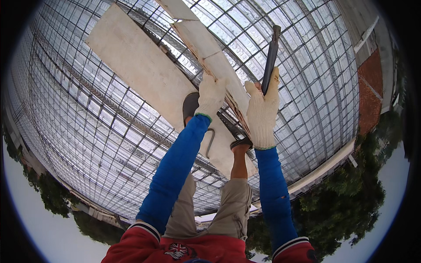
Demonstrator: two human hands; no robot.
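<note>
My left hand [211, 95], in a cream knitted glove, is closed beside the splintered brown edge of a narrow pale board [210, 48]. Whatever its fingers hold is hidden. In my right hand [264, 111], gloved the same way, is a dark long-handled tool [271, 59] pointing up and away; its exact kind is unclear. That hand is just right of the narrow board. A wider pale board [136, 61] lies to the left, under my feet. On it, near my left forearm, rests a bent metal rod [210, 142].
A grid of steel rebar [109, 109] spreads over shiny, silvery ribbed decking all around. My dark shoes [190, 107] are on the boards, which slant across the grid. A brick-red surface [370, 92] lies beyond the right edge, with trees [340, 204] below it.
</note>
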